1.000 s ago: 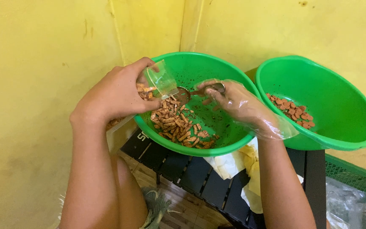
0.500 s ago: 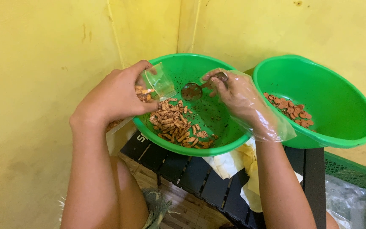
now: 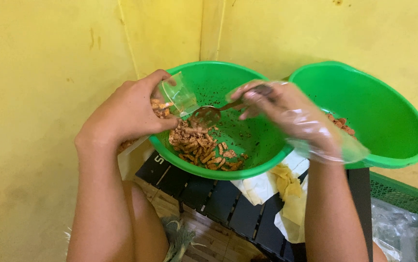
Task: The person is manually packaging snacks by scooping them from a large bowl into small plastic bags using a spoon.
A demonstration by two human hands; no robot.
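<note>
Snack pieces (image 3: 200, 145), brown and stick-shaped, lie heaped in the near-left part of the green bowl (image 3: 247, 145) in front of you. Your left hand (image 3: 131, 109) is bare and curled around a small clear plastic bag (image 3: 172, 99), thumb beneath and fingers wrapped over the top, holding the bag's open mouth just above the bowl's left rim. Some of the same brown pieces show inside the bag, against your palm.

Your right hand (image 3: 291, 114) wears a loose clear plastic glove and is closed around the handle of a metal spoon (image 3: 209, 114). The spoon's bowl points left and sits right at the mouth of the bag, above the heap; whether it carries any pieces you cannot tell from this angle.

Beside the first bowl, to its right and touching or nearly touching it, stands a second green bowl (image 3: 393, 121), tilted toward you, with a few reddish-brown pieces (image 3: 339, 123) visible just past your gloved wrist.

Both bowls rest on a dark slatted surface (image 3: 209, 194). Crumpled white and pale yellow cloth or paper (image 3: 276, 187) lies under the near rim of the first bowl. A green mesh crate (image 3: 402, 196) edges in at lower right, and yellow walls (image 3: 49, 73) meet in a corner behind the bowls.
</note>
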